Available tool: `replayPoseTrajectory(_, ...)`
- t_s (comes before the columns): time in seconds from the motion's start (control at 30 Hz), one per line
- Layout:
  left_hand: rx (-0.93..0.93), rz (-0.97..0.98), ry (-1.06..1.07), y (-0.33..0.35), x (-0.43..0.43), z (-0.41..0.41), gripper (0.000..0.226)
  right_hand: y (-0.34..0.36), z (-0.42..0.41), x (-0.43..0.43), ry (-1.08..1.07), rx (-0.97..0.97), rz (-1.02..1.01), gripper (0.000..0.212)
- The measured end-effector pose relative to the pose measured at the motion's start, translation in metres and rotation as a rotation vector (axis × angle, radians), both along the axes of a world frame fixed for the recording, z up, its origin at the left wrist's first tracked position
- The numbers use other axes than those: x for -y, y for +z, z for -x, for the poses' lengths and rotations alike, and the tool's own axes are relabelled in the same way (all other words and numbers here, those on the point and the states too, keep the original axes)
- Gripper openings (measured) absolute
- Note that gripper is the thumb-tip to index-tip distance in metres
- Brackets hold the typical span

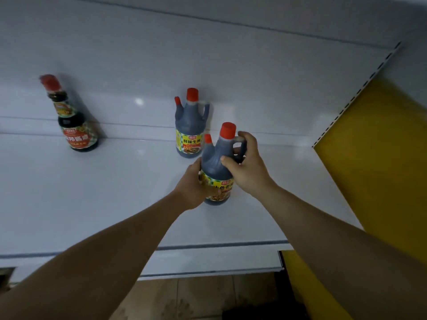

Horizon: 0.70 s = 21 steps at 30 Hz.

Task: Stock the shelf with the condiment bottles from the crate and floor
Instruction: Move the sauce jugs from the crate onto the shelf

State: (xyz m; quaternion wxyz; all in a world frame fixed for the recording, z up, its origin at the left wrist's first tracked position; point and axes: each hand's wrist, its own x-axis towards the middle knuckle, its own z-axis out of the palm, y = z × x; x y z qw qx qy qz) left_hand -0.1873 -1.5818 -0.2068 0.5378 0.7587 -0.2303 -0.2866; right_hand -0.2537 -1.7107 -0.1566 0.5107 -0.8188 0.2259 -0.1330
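Front jug on shelf: left hand grips label, right hand grips handle. Just behind it, second jug; well left, round bottle

Red-capped dark bottle upright before its twin on shelf.

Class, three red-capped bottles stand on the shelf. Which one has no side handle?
The far-left bottle, round-bodied and standing alone; the middle bottle and the held bottle have handles.
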Motion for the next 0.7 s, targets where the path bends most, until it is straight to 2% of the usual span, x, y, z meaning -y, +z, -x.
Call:
replayPoseTrajectory(0.2,0.083,-0.007,0.069,-0.016,0.025,-0.011,0.079,-0.026,-0.021,0.027,0.029,0.074,0.013,0.059)
replayPoseTrajectory(0.27,0.145,-0.021,0.100,-0.023,0.030,-0.016,0.079,-0.032,-0.027,0.031,0.025,0.093,0.015,0.065)
replayPoseTrajectory(0.37,0.203,-0.037,0.142,-0.033,0.033,-0.021,0.076,-0.035,-0.032,0.033,0.008,0.077,-0.010,0.087)
replayPoseTrajectory(0.43,0.238,-0.051,0.182,-0.039,0.034,-0.021,0.077,-0.035,-0.033,0.033,0.025,0.049,0.020,0.082)
replayPoseTrajectory(0.53,0.346,-0.126,0.309,-0.051,0.035,-0.028,0.093,-0.035,-0.040,0.038,0.034,0.064,0.064,0.063)
replayPoseTrajectory(0.6,0.402,-0.167,0.374,-0.054,0.037,-0.032,0.108,-0.036,-0.045,0.041,0.031,0.076,0.076,0.062)
replayPoseTrajectory(0.7,0.450,-0.190,0.406,-0.054,0.042,-0.039,0.116,-0.040,-0.054,0.042,0.005,0.067,0.065,0.070)
